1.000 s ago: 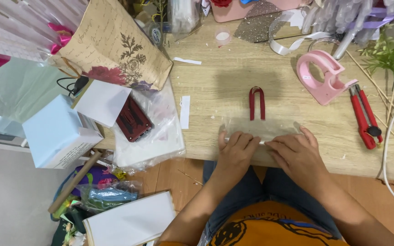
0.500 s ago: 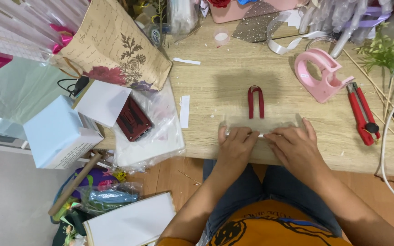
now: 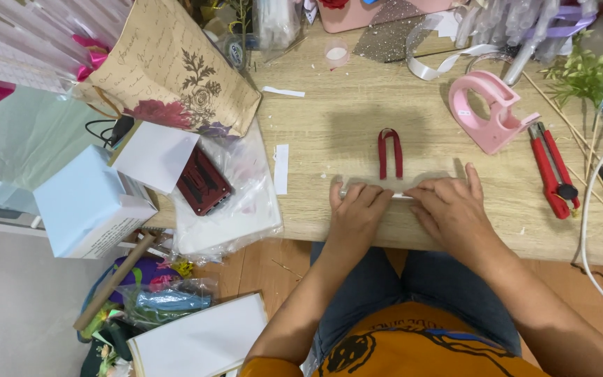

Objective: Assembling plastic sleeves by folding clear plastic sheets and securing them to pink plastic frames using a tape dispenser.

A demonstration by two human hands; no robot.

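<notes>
Both hands press flat on a clear strip lying crosswise near the table edge. From the head view, the left hand and right hand pin it, fingers extended. A folded red ribbon stands lengthwise at twelve o'clock, nearer the left hand.

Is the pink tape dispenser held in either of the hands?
No, the tape dispenser stands alone on the table, while both hands press flat near the red ribbon loop.
</notes>
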